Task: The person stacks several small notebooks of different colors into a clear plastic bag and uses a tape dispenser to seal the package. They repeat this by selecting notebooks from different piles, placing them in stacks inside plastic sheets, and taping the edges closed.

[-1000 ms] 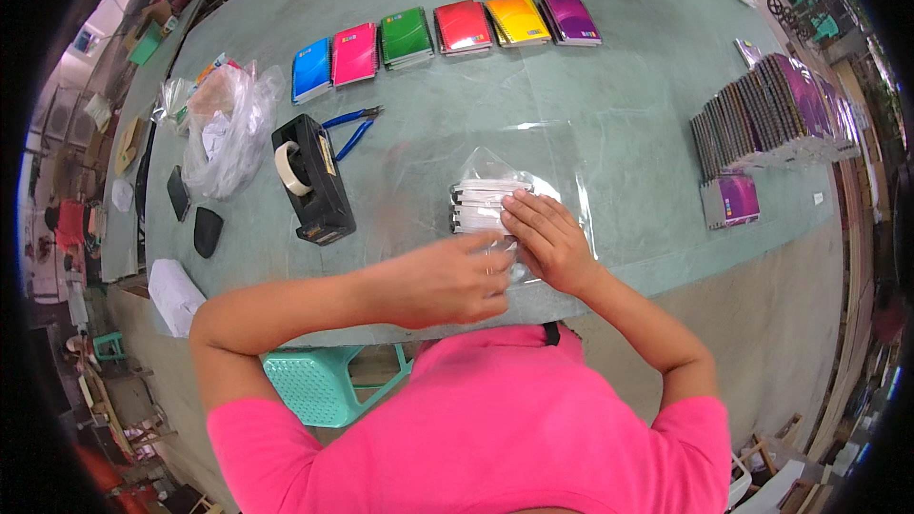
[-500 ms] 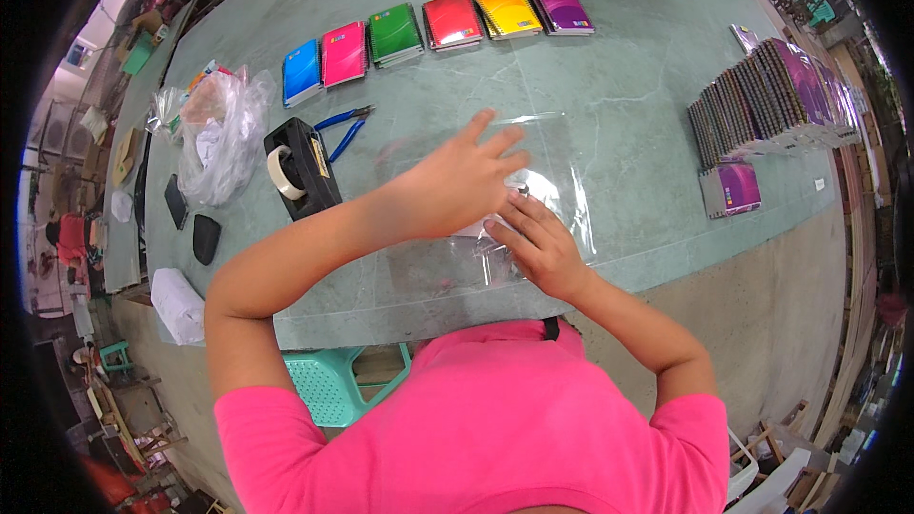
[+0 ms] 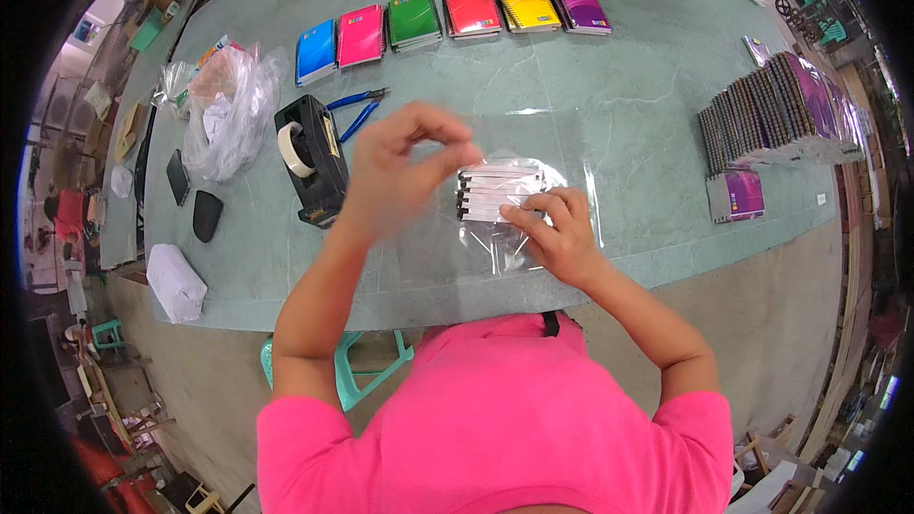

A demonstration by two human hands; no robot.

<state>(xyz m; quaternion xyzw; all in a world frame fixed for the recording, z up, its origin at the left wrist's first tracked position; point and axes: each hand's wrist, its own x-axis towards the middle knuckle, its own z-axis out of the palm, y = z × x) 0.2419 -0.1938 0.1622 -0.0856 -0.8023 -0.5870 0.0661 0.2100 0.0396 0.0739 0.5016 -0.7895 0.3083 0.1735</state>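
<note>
A bundle of small notebooks (image 3: 487, 192), white page edges upward and dark bindings at the left, lies in clear plastic film (image 3: 509, 252) in front of me. My right hand (image 3: 564, 236) holds the bundle at its right side, thumb and fingers curled against the wrapping. To the left, above the table, my left hand (image 3: 398, 171) is raised and somewhat blurred. Its thumb and fingertips come together in a pinch; what may be between them is too small to make out. A black tape dispenser (image 3: 328, 171) with a pale roll stands left of this hand.
Blue-handled pliers (image 3: 360, 112) lie behind the dispenser. Six-colour notebooks, starting with a blue notebook (image 3: 316, 52), form a row farther back. A stack of purple notebooks (image 3: 771, 109) stands at right. Crumpled plastic bags (image 3: 228, 119) and a dark pouch (image 3: 207, 213) lie at left.
My left hand has moved left off the bundle and closed into a pinch, uncovering the page edges. My right hand remains at the bundle. The whole view has shifted slightly.
</note>
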